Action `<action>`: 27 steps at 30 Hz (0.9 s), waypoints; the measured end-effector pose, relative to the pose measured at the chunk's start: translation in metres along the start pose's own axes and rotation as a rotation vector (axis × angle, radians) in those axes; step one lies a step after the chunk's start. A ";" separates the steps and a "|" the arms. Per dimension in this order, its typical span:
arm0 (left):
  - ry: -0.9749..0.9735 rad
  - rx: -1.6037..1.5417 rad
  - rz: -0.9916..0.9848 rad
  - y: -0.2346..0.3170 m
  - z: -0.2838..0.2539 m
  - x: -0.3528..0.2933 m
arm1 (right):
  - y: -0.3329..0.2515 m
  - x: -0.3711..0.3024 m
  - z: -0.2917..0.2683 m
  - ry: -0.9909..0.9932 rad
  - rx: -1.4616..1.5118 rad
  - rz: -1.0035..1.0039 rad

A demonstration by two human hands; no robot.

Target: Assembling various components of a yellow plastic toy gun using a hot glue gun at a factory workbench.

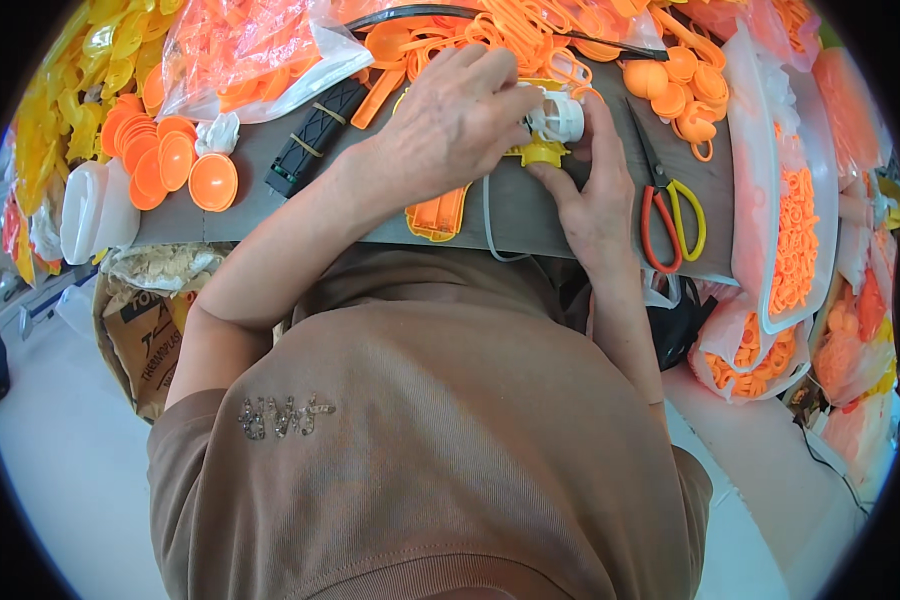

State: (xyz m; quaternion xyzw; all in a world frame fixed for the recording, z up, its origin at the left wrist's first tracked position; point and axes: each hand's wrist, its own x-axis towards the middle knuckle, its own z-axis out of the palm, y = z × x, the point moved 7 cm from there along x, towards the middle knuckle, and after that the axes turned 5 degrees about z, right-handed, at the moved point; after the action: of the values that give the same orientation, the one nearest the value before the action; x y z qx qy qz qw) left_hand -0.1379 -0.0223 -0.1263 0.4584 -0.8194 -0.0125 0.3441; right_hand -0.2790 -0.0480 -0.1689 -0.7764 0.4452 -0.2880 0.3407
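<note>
Over the far part of the bench, my right hand (595,195) has its thumb and fingers around a white round plastic part (562,118) with yellow plastic (543,153) beneath it. My left hand (465,120) is closed against the left side of that white part. Whatever its fingertips pinch is hidden behind the hand. Below my left hand lies an orange plastic casing (437,215) with ribs. A thin pale tube or cord (490,220) hangs down beside it. Scissors (665,205) with one red and one yellow handle lie right of my right hand.
Left of my hands are a black banded device (315,140) and orange scoops (175,160). Orange pieces fill a plastic bag (255,60) and pile up at the back. A white bin (825,240) of small orange parts stands right; a paper sack (135,340) is below left.
</note>
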 end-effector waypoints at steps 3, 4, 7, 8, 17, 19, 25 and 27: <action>-0.015 0.025 -0.056 -0.001 -0.005 -0.007 | -0.016 -0.016 -0.012 0.137 -0.085 -0.096; 0.076 0.037 -0.021 0.004 -0.012 -0.008 | -0.021 -0.028 -0.019 0.159 -0.081 -0.099; 0.138 -0.026 -0.024 0.024 -0.035 -0.019 | -0.024 -0.068 -0.024 0.008 -0.003 -0.221; 0.106 -0.094 -0.068 0.031 -0.043 -0.024 | -0.021 -0.080 -0.023 -0.013 -0.015 -0.284; -0.519 -0.920 -0.476 0.065 0.019 -0.113 | -0.005 -0.084 -0.087 0.290 -0.289 -0.186; -0.541 -0.806 -0.443 0.067 0.033 -0.126 | 0.017 -0.072 -0.107 0.353 -0.462 -0.027; -0.656 -0.909 -0.795 0.062 0.073 -0.117 | 0.039 -0.050 -0.101 0.092 -0.730 0.061; -0.618 -1.027 -0.848 0.064 0.087 -0.127 | 0.038 -0.045 -0.099 0.077 -0.722 0.057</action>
State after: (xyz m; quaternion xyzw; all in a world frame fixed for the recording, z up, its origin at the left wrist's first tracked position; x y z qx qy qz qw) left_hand -0.1915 0.0854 -0.2409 0.4926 -0.5219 -0.6557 0.2345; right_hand -0.3916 -0.0490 -0.1456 -0.8225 0.5522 -0.1316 0.0352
